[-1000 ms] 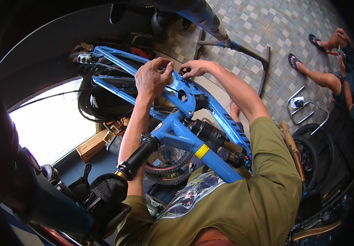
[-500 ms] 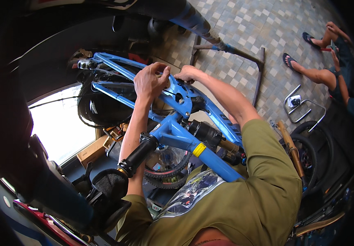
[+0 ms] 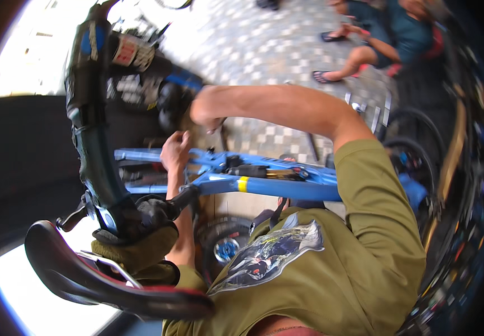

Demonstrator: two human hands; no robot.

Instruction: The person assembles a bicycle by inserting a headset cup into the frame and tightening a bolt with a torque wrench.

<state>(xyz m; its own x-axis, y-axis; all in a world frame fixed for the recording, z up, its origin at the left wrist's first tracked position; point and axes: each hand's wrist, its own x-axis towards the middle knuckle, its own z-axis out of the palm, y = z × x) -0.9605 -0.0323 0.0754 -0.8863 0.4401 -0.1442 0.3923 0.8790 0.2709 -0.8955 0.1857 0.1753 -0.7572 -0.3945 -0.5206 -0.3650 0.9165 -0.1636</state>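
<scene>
A blue bicycle frame (image 3: 292, 189) with a yellow band (image 3: 243, 183) lies across in front of me, its seatpost held in a dark stand clamp (image 3: 135, 238). My left hand (image 3: 174, 152) is at the rear part of the frame, fingers curled and thumb drawn in; what they hold, if anything, is hidden. Above and beyond the frame, my right hand (image 3: 205, 109) is raised, apart from it and smeared by motion. Its fingers look curled, with a small dark bit showing beneath them that I cannot make out. A dark shock (image 3: 251, 171) sits inside the frame.
A black and red saddle (image 3: 57, 252) juts out at near left beside the stand's upright arm (image 3: 93, 123). A bicycle wheel (image 3: 226, 249) stands below the frame. Tyres (image 3: 429, 134) lean at the right. A person in sandals (image 3: 404, 33) sits at the far right on the tiled floor (image 3: 264, 73).
My view has swung, bringing the saddle and stand arm in at left. My right hand has lifted off the frame toward the upper left; my left hand stays by the frame's rear.
</scene>
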